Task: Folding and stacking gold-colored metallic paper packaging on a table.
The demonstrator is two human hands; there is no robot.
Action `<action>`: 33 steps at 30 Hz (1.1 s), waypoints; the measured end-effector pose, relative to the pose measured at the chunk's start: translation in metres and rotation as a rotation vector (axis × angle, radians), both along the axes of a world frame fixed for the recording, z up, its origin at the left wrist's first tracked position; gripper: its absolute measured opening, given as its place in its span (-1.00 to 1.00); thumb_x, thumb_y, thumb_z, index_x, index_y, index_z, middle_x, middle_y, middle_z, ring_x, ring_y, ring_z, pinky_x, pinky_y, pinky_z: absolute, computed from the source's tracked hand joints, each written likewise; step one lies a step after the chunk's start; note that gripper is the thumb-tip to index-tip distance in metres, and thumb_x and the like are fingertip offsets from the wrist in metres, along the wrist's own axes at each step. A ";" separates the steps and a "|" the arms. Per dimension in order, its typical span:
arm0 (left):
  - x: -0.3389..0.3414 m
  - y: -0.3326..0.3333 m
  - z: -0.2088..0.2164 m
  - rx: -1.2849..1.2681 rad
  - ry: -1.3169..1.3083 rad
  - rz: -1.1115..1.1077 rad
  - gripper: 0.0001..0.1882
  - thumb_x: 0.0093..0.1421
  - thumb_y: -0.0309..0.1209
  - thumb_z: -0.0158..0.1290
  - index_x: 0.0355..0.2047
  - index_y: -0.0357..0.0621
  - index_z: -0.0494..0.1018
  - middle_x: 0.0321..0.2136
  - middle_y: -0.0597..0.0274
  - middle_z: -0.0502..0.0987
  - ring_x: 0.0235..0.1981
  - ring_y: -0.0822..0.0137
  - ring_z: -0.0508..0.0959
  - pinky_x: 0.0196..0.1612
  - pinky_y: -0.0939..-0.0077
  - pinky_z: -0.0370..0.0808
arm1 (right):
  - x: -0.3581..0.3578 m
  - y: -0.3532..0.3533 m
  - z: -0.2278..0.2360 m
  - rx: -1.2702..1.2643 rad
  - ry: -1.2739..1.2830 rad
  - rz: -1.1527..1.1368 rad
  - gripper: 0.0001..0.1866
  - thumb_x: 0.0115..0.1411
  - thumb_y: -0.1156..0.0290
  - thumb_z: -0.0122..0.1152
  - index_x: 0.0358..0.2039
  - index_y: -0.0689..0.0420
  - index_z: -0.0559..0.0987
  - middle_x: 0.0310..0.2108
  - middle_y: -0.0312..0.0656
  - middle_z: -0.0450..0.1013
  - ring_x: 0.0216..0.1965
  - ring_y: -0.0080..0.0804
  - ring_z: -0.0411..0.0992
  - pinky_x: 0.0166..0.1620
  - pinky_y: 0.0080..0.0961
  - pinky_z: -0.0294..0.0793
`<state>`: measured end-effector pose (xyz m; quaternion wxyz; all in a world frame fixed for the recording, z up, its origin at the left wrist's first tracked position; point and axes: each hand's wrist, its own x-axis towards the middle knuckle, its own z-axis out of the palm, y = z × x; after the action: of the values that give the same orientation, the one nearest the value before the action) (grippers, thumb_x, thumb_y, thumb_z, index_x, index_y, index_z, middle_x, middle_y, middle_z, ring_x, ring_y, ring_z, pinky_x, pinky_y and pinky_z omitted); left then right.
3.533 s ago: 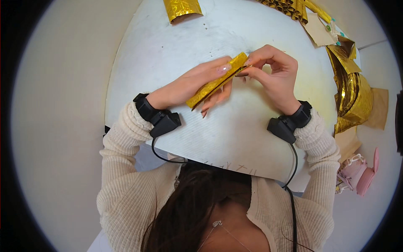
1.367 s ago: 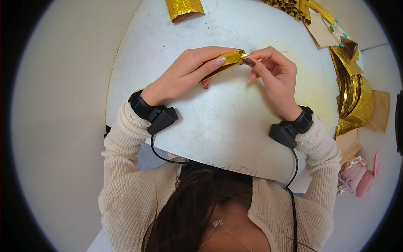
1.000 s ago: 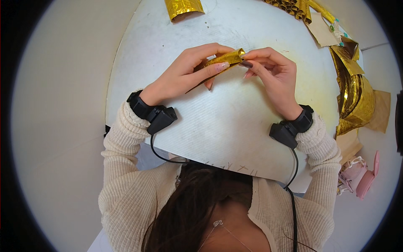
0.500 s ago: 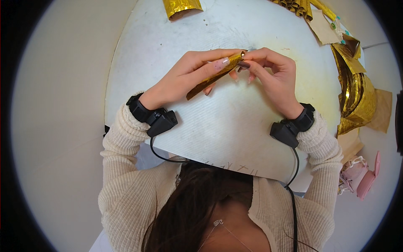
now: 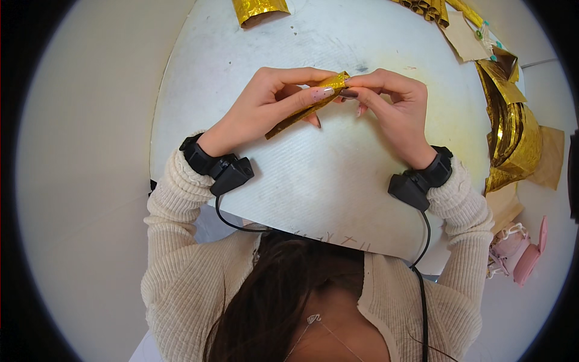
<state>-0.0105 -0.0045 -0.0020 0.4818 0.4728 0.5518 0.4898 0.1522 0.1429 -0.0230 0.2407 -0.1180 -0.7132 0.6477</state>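
White table (image 5: 338, 181), with a gold rolled sheet (image 5: 307, 112) over its middle part

The gold rolled sheet is in front of the person's chest, lying aslant, its upper end toward the right. Left hand (image 5: 259, 108) is closed along its length: the thumb presses on the near side, and the other fingers go behind, probably so that the thin sheet does not spring open. Right hand (image 5: 395, 108) pinches the upper end between thumb and forefinger, maybe because this edge needs finer control. Whether the roll touches the table, I cannot tell.

On both wrists a black device is strapped, the left one (image 5: 223, 169) and the right one (image 5: 419, 184), each with a cable.

Farther away, at the top edge, lies one gold packet (image 5: 260, 12), its open mouth facing the person. Gold tubes (image 5: 431, 9) are gathered at the upper right, beside a tan sheet (image 5: 465, 36). Nearer on the right side stands a curved gold stack (image 5: 515, 142), perhaps put there for easy reach. Below it is a pink bag (image 5: 522, 253).
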 end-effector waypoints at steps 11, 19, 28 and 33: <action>0.004 0.000 -0.004 0.137 0.319 0.128 -0.69 0.27 -0.39 0.02 -0.02 -0.26 0.48 -0.36 0.14 0.61 -0.42 0.48 0.60 -0.36 0.66 0.53 | 0.000 0.002 0.001 0.092 0.027 -0.012 -0.88 0.09 0.59 0.24 -0.34 0.24 0.67 -0.44 -0.21 0.57 -0.50 -0.61 0.44 -0.45 -0.71 0.41; 0.005 -0.001 -0.006 0.167 0.337 0.164 -0.72 0.25 -0.39 0.04 -0.05 -0.20 0.52 -0.45 0.15 0.61 -0.47 0.50 0.59 -0.43 0.70 0.49 | -0.004 0.004 0.002 0.176 0.053 -0.039 -0.88 0.06 0.56 0.28 -0.35 0.17 0.68 -0.44 -0.27 0.49 -0.57 -0.68 0.34 -0.49 -0.74 0.30; 0.011 -0.004 -0.002 0.032 0.206 0.161 -0.72 0.27 -0.46 0.00 -0.05 -0.34 0.48 -0.30 0.11 0.60 -0.36 0.42 0.59 -0.31 0.57 0.56 | -0.006 0.005 0.000 0.299 0.081 -0.076 -0.90 0.01 0.52 0.33 -0.39 0.14 0.68 -0.37 -0.33 0.32 -0.62 -0.72 0.21 -0.53 -0.73 0.18; 0.015 -0.001 -0.002 0.077 0.038 0.196 -0.70 0.27 -0.48 0.00 -0.04 -0.39 0.46 -0.27 0.10 0.59 -0.32 0.40 0.59 -0.30 0.56 0.58 | -0.005 0.003 0.001 0.286 0.075 -0.051 -0.90 0.03 0.52 0.31 -0.39 0.16 0.67 -0.36 -0.32 0.32 -0.61 -0.71 0.23 -0.52 -0.73 0.19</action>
<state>0.0041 -0.0059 -0.0038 0.4024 0.4439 0.5854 0.5462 0.1468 0.1457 -0.0219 0.2979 -0.0763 -0.7854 0.5372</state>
